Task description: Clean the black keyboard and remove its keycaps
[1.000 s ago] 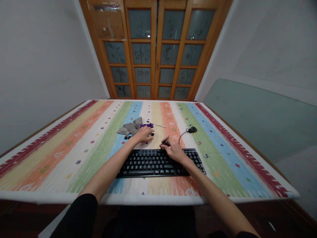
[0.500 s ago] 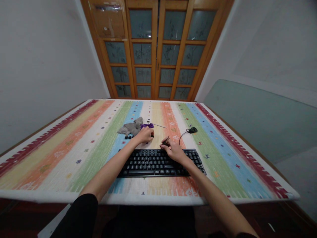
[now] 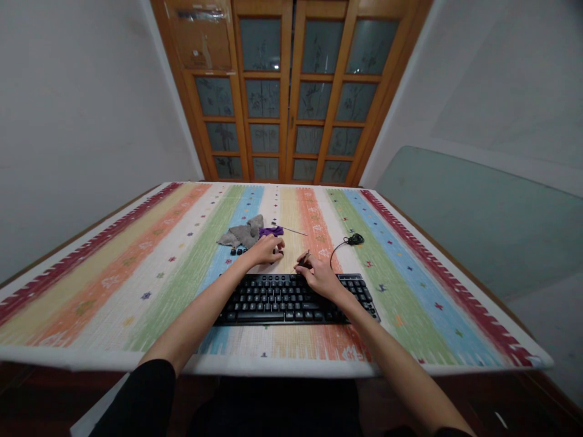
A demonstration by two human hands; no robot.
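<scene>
A black keyboard (image 3: pixel 268 298) lies on the striped tablecloth, its right part covered by my right hand and forearm. My left hand (image 3: pixel 266 250) is just beyond the keyboard's back edge, thumb and fingers parted. A small black keycap (image 3: pixel 279 252) rests on the cloth under those fingertips. My right hand (image 3: pixel 316 274) hovers at the keyboard's back edge, closed on a thin dark tool (image 3: pixel 304 261) whose exact kind is too small to make out. Several loose black keycaps (image 3: pixel 238 251) sit left of my left hand, next to a grey cloth (image 3: pixel 243 233).
A purple cloth (image 3: pixel 271 231) lies behind my left hand, with a thin dark rod (image 3: pixel 294 230) stretching rightward from it. The coiled black cable (image 3: pixel 353 239) sits beyond the keyboard on the right. A wooden glazed door (image 3: pixel 291 130) stands past the table.
My left fingers have parted and lifted slightly from the black keycap, which now lies beneath them. My right hand stays in place with the thin tool.
</scene>
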